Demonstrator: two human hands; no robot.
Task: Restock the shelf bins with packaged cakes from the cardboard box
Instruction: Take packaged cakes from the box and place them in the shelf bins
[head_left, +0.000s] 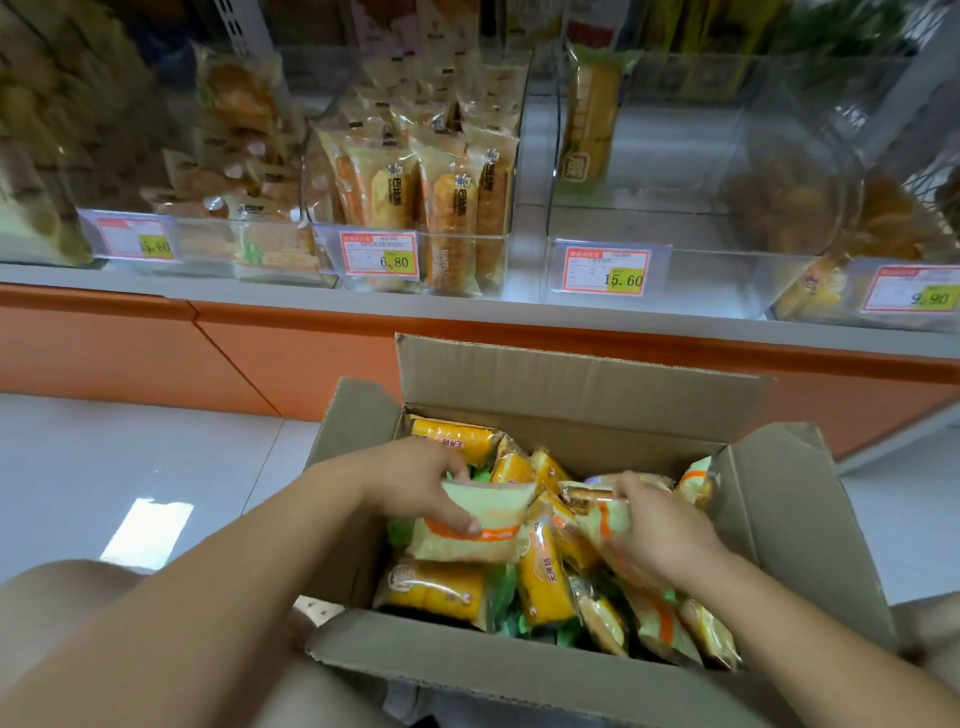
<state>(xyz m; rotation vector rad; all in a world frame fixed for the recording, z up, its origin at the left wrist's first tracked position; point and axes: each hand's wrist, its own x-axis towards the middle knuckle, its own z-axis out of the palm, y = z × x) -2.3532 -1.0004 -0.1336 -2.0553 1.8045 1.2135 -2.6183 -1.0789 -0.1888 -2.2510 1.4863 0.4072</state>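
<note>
Cardboard box, left hand gripping pale cake packet

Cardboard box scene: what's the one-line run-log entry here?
stage: picking stock | left hand: grips pale cake pack | right hand: grips second pack | cardboard box: open, packs inside

There is 1 cardboard box. Of 2 hands, the left hand grips 1 pale packet and the right hand 1 striped packet. 4 price tags front the shelf.
</note>
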